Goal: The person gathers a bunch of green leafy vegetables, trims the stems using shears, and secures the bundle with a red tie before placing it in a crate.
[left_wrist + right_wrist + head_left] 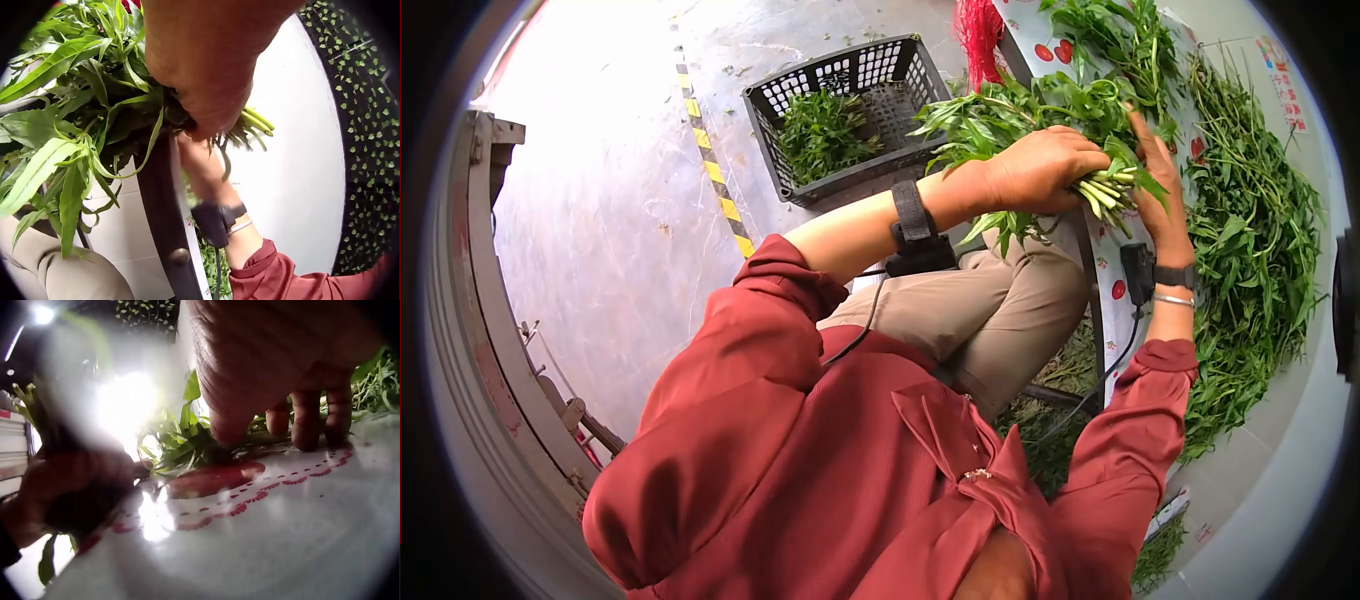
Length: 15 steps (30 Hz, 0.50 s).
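My left hand [1050, 165] grips a bunch of leafy greens [990, 120] around its stems. The pale cut stem ends [1103, 193] stick out past the fingers on the right, and long narrow leaves spread to the left; the left wrist view shows these leaves [69, 150] hanging down. Beside the stem ends is my right hand [1162, 195], its fingers extended. In the right wrist view its fingers [306, 419] point down at the patterned tablecloth [281, 531], close to some loose greens [187, 440]. The left palm is hidden behind the bunch.
A long heap of loose greens [1250, 230] lies along the right side of the table. More greens [1135, 40] lie at its far end, near red plastic strands [978, 45]. A black crate [765, 105] holding some greens stands on the floor, near a yellow-black tape line [715, 170].
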### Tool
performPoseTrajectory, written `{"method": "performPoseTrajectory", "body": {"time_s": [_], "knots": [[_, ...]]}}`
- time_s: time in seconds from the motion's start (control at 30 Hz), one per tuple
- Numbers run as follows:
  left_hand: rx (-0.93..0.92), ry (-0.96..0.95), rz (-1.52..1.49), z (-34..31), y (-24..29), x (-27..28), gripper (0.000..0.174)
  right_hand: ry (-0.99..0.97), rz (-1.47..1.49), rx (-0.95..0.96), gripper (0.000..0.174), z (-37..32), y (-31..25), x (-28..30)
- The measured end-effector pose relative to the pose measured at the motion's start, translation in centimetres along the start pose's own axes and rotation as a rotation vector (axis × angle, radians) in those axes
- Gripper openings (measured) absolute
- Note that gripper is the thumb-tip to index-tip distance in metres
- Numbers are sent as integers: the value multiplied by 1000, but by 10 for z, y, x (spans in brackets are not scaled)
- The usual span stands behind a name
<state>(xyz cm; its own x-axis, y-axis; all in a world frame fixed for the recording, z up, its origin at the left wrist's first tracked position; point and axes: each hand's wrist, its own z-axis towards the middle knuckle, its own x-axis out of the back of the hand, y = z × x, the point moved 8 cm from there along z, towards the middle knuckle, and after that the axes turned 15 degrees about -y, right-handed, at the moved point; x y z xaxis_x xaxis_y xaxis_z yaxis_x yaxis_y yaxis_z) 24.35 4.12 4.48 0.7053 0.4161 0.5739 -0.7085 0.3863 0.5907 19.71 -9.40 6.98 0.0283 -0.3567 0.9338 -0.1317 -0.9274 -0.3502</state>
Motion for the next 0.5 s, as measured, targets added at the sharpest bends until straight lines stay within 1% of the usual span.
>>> {"method": "performPoseTrajectory", "body": {"time_s": [0.03, 0.07, 0.13, 0.17, 0.2, 0.23, 0.27, 0.3, 0.33, 0.4, 0.47, 0.5], "knots": [[-9, 4, -20, 1, 0, 1, 33, -6, 12, 15, 53, 3, -9, 1], [-20, 7, -42, 1, 0, 2, 33, -1, 9, 9, 53, 5, -4, 1], [-55, 1, -39, 0, -2, 2, 33, -13, -44, 83, 48, 12, 14, -2], [-39, 21, -40, -1, -1, 5, 35, 8, 5, 84, 45, 14, 29, -4], [-43, 37, -36, -2, -1, 8, 40, 38, 48, 78, 41, 15, 41, -7], [16, -9, -41, -3, -8, 4, 41, 44, -23, 24, 40, 15, 46, -5], [-26, 38, -34, -3, -2, 11, 41, 47, -90, -33, 38, 16, 48, -2], [-10, 24, -52, -3, 0, 14, 39, 68, -122, -79, 38, 16, 49, 1], [4, 57, -35, -5, 0, 17, 38, 78, -145, -112, 39, 17, 48, 3], [6, 31, -7, -9, -6, 18, 37, 105, -152, -230, 36, 16, 46, 10], [14, 53, -13, -15, -7, 25, 37, 145, -159, -218, 35, 20, 57, 12], [62, 56, -62, -20, -10, 30, 35, 139, -161, -276, 33, 20, 67, 11]]}}
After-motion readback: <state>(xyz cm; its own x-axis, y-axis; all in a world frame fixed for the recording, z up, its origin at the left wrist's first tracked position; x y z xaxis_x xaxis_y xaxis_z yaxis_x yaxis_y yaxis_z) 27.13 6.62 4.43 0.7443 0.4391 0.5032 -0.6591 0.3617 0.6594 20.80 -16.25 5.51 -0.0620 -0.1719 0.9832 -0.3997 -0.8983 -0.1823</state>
